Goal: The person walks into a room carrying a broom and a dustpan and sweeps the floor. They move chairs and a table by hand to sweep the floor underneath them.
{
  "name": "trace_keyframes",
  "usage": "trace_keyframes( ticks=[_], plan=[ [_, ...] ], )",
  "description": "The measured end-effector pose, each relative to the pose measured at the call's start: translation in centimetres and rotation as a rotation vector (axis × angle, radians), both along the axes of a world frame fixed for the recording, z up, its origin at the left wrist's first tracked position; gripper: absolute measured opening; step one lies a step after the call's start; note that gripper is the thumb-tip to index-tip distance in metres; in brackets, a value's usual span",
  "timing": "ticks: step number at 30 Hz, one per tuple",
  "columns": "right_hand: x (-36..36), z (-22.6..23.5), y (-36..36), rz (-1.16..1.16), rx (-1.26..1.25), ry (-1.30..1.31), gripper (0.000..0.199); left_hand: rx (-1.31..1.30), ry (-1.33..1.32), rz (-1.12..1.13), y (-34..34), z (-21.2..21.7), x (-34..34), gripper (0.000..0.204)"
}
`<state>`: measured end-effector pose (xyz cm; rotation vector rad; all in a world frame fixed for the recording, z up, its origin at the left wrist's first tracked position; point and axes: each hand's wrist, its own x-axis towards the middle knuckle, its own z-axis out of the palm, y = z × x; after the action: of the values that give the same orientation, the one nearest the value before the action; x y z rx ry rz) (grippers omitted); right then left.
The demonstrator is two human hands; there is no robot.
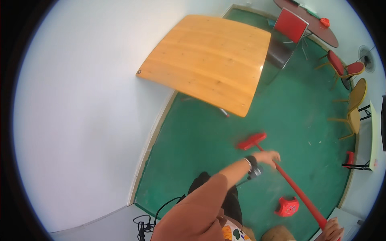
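A long red broom [295, 186] runs slantwise across the view, its red head [252, 141] down on the green floor. My left hand [267, 157] is closed around the handle, a short way above the broom head. Near the upper end of the handle, at the lower right, my right hand [332, 230] is also wrapped round it. A dark band with a small device sits on my left wrist, below a brown sleeve. The broom head and my left hand are slightly blurred.
Ahead stands a wooden table [209, 56] against the white wall. A small red stool [287, 207] lies near the handle. Along the right are a red-backed chair [290, 25], yellow chairs [356, 104] and a pale table [374, 138]. Black cable [145, 227] coils at lower left.
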<state>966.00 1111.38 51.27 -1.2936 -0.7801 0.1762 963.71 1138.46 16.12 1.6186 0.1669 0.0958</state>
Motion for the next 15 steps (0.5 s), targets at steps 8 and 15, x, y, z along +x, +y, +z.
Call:
trace_keyframes(
  ticks=[8, 15],
  plan=[
    [10.4, -2.9, -8.8, -0.546, 0.057, 0.086, 0.043, -0.872, -0.094, 1.864, 23.1, 0.4, -15.8, 0.057],
    [9.6, -4.5, -13.1, -0.678, 0.048, 0.253, 0.043, -1.119, -0.313, 1.498, 32.4, -3.7, -20.6, 0.04]
  ],
)
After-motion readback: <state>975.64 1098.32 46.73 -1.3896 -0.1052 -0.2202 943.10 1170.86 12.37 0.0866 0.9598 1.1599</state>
